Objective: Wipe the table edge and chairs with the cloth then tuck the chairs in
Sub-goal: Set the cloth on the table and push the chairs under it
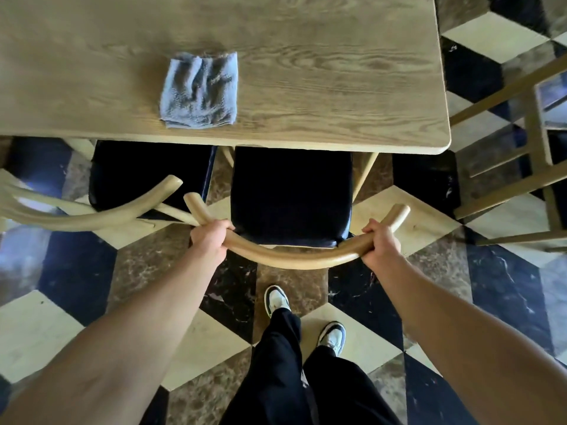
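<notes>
The blue cloth (199,90) is laid aside on the wooden table (337,87). The right-hand chair's curved backrest (291,259) is clenched by left hand (210,237) and right hand (380,243); tucking in appears underway, seat partly under.

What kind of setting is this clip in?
Probably a cafe or dining room: a long wooden table, matching bentwood chairs with dark padded seats, and a patterned marble floor.

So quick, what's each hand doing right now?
Left hand: closed around the chair back, near its left end.
Right hand: closed around the same chair back, near its right end.
Neither holds the cloth; it lies on the table.
</notes>
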The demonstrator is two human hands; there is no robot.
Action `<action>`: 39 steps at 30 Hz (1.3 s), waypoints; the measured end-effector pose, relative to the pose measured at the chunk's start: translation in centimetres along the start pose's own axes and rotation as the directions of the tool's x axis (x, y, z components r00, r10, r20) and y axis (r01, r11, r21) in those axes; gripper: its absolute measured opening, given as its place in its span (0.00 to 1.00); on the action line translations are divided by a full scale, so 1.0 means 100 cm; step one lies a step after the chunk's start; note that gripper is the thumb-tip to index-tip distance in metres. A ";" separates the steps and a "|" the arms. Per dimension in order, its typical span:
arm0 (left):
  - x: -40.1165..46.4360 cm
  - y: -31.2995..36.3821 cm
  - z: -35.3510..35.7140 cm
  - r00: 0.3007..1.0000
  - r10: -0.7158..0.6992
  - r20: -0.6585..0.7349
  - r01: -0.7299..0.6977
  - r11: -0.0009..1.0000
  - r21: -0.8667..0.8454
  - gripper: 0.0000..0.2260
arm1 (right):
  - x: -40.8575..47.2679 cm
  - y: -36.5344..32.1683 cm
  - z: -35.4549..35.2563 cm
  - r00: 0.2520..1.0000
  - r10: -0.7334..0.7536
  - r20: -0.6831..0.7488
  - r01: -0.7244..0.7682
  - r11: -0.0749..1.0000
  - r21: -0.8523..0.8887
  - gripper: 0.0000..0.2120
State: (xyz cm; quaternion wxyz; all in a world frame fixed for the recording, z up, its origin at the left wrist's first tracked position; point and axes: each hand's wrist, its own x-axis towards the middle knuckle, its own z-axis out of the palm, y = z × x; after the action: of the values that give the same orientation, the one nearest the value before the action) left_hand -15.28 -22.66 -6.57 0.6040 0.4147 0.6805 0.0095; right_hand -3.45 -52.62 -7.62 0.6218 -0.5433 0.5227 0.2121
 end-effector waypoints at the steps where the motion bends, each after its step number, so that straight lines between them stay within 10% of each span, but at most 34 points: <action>1: 0.002 0.005 0.005 1.000 0.004 -0.002 -0.004 1.000 0.003 0.19 | 0.002 -0.004 0.004 1.000 -0.006 0.003 0.006 1.000 0.011 0.13; 27: 0.034 0.062 0.057 0.999 -0.006 0.046 0.002 0.996 0.087 0.25 | 0.029 -0.062 0.052 0.999 -0.036 0.031 0.037 0.999 -0.028 0.19; 33: 0.023 0.056 0.039 0.980 -0.064 0.187 0.019 0.973 0.232 0.31 | 0.020 -0.048 0.035 0.989 0.015 0.148 -0.028 0.996 0.084 0.39; 39: 0.000 0.041 -0.004 0.975 -0.043 0.220 -0.008 0.975 0.223 0.29 | -0.006 0.009 0.019 0.960 0.090 0.264 -0.121 0.988 0.101 0.33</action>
State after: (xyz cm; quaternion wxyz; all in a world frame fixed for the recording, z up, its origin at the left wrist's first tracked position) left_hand -13.38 -19.75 -4.35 0.6266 0.4719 0.6087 -0.1186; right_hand -3.59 -50.42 -7.73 0.7032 -0.4451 0.4767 0.2832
